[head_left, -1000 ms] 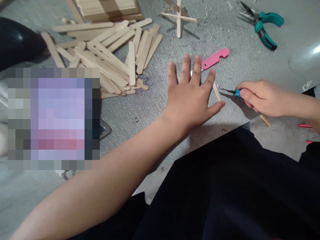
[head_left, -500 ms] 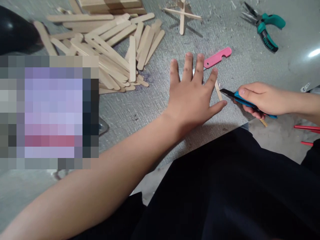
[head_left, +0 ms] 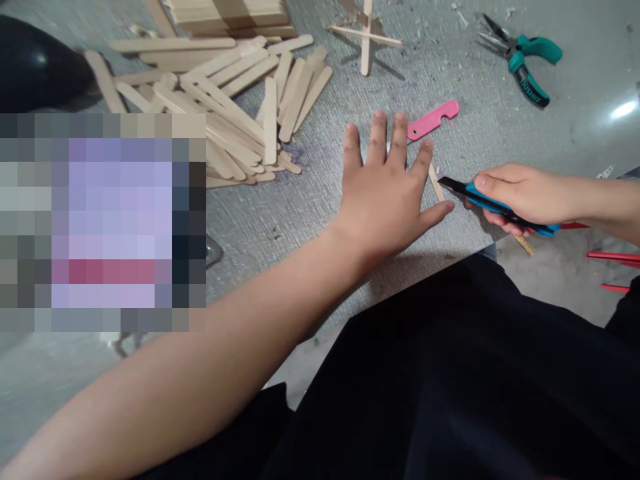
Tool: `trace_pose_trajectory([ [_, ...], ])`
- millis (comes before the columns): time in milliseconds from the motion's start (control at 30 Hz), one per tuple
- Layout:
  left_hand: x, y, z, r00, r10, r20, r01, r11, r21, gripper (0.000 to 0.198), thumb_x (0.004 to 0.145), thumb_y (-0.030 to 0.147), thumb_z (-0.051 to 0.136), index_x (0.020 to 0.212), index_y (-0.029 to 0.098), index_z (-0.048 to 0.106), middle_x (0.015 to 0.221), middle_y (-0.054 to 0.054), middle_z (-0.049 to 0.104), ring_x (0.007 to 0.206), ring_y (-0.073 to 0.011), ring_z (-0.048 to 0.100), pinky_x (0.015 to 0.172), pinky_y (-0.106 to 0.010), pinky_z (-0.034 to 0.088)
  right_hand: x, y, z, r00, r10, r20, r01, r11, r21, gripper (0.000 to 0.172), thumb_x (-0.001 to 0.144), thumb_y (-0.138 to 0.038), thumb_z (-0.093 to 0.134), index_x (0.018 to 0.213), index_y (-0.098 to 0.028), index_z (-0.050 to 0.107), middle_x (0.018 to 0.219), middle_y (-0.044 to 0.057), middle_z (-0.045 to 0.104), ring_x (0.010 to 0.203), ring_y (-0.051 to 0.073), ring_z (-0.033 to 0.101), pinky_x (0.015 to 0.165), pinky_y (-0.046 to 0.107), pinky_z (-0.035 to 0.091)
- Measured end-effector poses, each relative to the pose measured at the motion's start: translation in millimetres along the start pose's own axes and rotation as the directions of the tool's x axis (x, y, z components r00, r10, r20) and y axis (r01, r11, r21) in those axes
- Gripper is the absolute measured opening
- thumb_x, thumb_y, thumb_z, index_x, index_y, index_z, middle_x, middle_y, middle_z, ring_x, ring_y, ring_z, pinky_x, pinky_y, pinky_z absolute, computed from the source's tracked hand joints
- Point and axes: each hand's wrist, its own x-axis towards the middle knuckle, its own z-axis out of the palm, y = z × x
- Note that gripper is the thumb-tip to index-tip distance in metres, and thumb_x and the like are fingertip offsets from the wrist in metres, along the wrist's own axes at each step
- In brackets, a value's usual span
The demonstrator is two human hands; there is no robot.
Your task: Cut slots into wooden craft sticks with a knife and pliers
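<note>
My left hand [head_left: 390, 190] lies flat and open on the grey textured mat [head_left: 300, 213], fingers spread, pressing down on something mostly hidden under the palm. A thin wooden stick [head_left: 436, 181] shows just past its index finger. My right hand [head_left: 520, 197] is closed around a blue and black utility knife [head_left: 493, 207], its blade tip touching that stick. A pink knife handle [head_left: 433, 120] lies just beyond my left fingertips.
A heap of wooden craft sticks [head_left: 225, 113] covers the mat at upper left, with a stacked bundle [head_left: 230, 17] behind it. A glued stick cross [head_left: 367, 37] stands at the top. Teal pliers [head_left: 525, 63] lie upper right. Red sticks [head_left: 613, 257] lie at right. A blurred rectangle is at left.
My right hand turned the knife from pointing at the stick end-on to lying slanted, its blue body now showing, and slid the blade against the stick. My left hand stayed pressed flat.
</note>
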Motion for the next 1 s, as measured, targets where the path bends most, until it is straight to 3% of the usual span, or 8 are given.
trace_pose_trajectory([
  [233, 0, 1, 4.5, 0.999, 0.025, -0.047, -0.024, 1.000, 0.007, 0.103, 0.104, 0.078, 0.075, 0.194, 0.036, 0.046, 0.205, -0.009, 0.035, 0.194, -0.0571, 0.017, 0.152, -0.091, 0.001, -4, -13, -1, 0.998, 0.058, -0.018, -0.060, 0.989, -0.136, 0.063, 0.121, -0.082, 0.046, 0.089, -0.029, 0.058, 0.065, 0.003, 0.067, 0.045, 0.020, 0.059, 0.043, 0.036, 0.043],
  [333, 1, 7, 2.2, 1.000, 0.008, -0.028, -0.006, 0.997, 0.079, 0.098, 0.109, 0.075, 0.070, 0.193, 0.029, 0.048, 0.206, -0.015, 0.032, 0.193, -0.0591, 0.019, 0.152, -0.090, 0.005, -3, -8, 6, 0.997, 0.073, -0.040, -0.074, 0.996, -0.042, 0.060, 0.123, -0.076, 0.051, 0.089, -0.027, 0.058, 0.065, 0.002, 0.067, 0.045, 0.018, 0.062, 0.042, 0.033, 0.046],
  [433, 1, 12, 0.0, 1.000, -0.018, -0.008, 0.019, 0.988, 0.153, 0.095, 0.114, 0.070, 0.065, 0.193, 0.020, 0.047, 0.205, -0.021, 0.030, 0.192, -0.0584, 0.022, 0.153, -0.086, 0.010, -3, 1, 17, 0.992, 0.087, -0.087, -0.077, 0.990, 0.115, 0.051, 0.128, -0.058, 0.048, 0.089, -0.026, 0.057, 0.066, 0.001, 0.066, 0.046, 0.016, 0.065, 0.045, 0.029, 0.053],
  [600, 2, 12, 2.7, 0.999, 0.002, -0.033, 0.003, 0.984, 0.176, 0.094, 0.115, 0.072, 0.065, 0.192, 0.020, 0.048, 0.204, -0.022, 0.035, 0.192, -0.0568, 0.025, 0.154, -0.083, 0.012, -3, 8, 30, 0.990, 0.059, -0.130, -0.023, 0.964, 0.265, 0.044, 0.131, -0.044, 0.037, 0.097, -0.025, 0.058, 0.067, -0.002, 0.064, 0.046, 0.015, 0.065, 0.045, 0.027, 0.055],
  [1000, 3, 13, 2.3, 1.000, -0.025, -0.007, 0.026, 0.967, 0.253, 0.098, 0.115, 0.073, 0.068, 0.194, 0.020, 0.045, 0.205, -0.023, 0.031, 0.191, -0.0577, 0.026, 0.153, -0.081, 0.018, -5, -2, 32, 0.985, 0.109, -0.133, -0.076, 0.969, 0.235, 0.045, 0.132, -0.042, 0.039, 0.092, -0.026, 0.055, 0.062, -0.003, 0.063, 0.042, 0.012, 0.059, 0.042, 0.024, 0.049],
])
